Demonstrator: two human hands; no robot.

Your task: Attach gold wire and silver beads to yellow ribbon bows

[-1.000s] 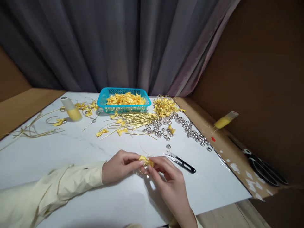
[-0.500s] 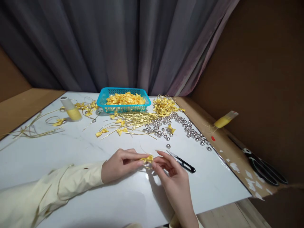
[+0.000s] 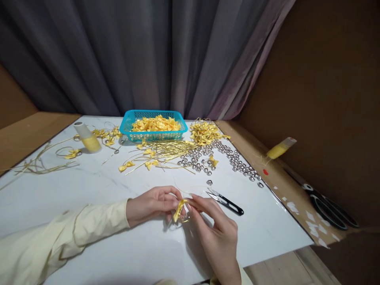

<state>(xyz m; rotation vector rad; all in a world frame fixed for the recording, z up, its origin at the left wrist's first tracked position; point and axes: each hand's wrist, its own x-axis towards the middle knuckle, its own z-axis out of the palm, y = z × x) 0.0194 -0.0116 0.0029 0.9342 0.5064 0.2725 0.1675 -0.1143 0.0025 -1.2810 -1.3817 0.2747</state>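
Note:
A small yellow ribbon bow [image 3: 179, 210] is between my hands over the white table, turned on edge, with a gold cord loop below it. My left hand [image 3: 157, 202] has its thumb and curled fingers closed at the bow's left side. From the right, the thumb and forefinger of my right hand [image 3: 216, 223] pinch at the bow's upper end. A thin thread trails on the table just beyond the fingers. Thread snips [image 3: 228, 203] with black handles lie beside my right hand. One loose silver bead [image 3: 209, 182] sits behind them.
A blue basket [image 3: 124, 130] of yellow bows stands at the back. Gold cords [image 3: 172, 148], silver beads [image 3: 237, 160] and a pile of looped bows [image 3: 204, 132] lie around it. A yellow thread cone [image 3: 91, 142] stands left; black scissors [image 3: 326, 208] lie on cardboard at right.
The bow has turned from lying flat to standing on edge. My left fingers have curled and shifted around it, while my right hand has closed in to pinch its upper end.

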